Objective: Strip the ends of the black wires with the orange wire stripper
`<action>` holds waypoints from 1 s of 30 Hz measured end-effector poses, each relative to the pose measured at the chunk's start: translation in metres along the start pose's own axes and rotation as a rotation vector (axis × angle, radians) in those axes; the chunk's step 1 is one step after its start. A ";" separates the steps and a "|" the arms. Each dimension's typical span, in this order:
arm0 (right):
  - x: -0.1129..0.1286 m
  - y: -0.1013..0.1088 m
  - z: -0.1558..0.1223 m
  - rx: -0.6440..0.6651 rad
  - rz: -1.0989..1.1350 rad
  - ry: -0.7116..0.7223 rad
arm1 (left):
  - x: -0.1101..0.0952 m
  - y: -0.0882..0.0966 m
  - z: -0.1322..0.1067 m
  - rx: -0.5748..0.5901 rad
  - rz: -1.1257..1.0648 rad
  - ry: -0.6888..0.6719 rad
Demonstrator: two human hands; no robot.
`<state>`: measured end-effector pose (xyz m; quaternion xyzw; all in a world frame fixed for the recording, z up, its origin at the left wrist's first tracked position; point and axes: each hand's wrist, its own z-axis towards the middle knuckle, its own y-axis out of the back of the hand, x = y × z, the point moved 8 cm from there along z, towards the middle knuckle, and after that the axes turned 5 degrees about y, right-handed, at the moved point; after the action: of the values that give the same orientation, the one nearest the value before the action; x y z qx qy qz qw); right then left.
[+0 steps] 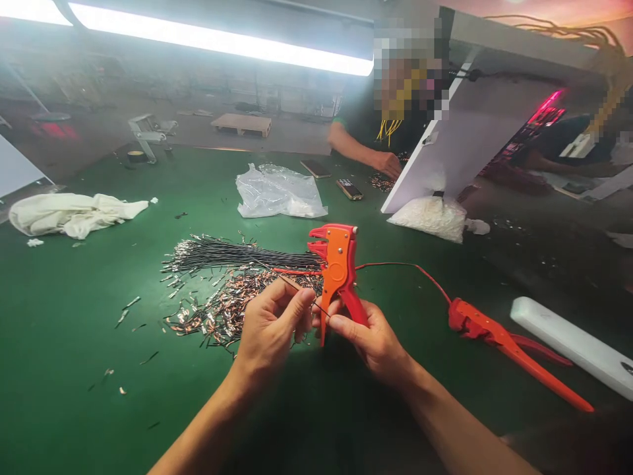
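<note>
My left hand (271, 323) is closed, pinching a thin dark wire (320, 307) between thumb and fingers. The wire slants across to my right hand (378, 343), whose thumb is pressed on its other end. My right fingers are also wrapped round the handles of an orange and red wire stripper (338, 264), held upright with its jaws pointing left. Behind my hands lies a heap of short wire pieces (217, 310) with copper and metal ends. A bundle of long black wires (237, 254) with metal terminals lies just beyond it.
A second wire stripper (509, 336) lies at right beside a white bar-shaped case (568, 343). Farther back are a plastic bag (277, 191), two phones, a white cloth (74, 212) and a filled bag (430, 218) by a leaning white panel (459, 132). Across the green table (64, 316) another person's hand works.
</note>
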<state>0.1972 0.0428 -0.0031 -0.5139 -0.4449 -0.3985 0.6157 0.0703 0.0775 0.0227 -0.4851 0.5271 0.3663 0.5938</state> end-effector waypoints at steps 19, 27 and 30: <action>0.001 -0.007 -0.003 0.194 0.319 -0.050 | -0.037 0.051 0.004 -0.266 -0.302 -0.134; -0.002 -0.009 -0.005 0.223 0.321 -0.062 | -0.033 0.048 0.003 -0.250 -0.288 -0.137; -0.004 -0.008 -0.005 0.216 0.316 -0.068 | -0.033 0.049 0.003 -0.261 -0.269 -0.150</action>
<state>0.1892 0.0364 -0.0046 -0.5213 -0.4195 -0.2293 0.7069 0.0192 0.0953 0.0456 -0.5954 0.3601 0.3842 0.6068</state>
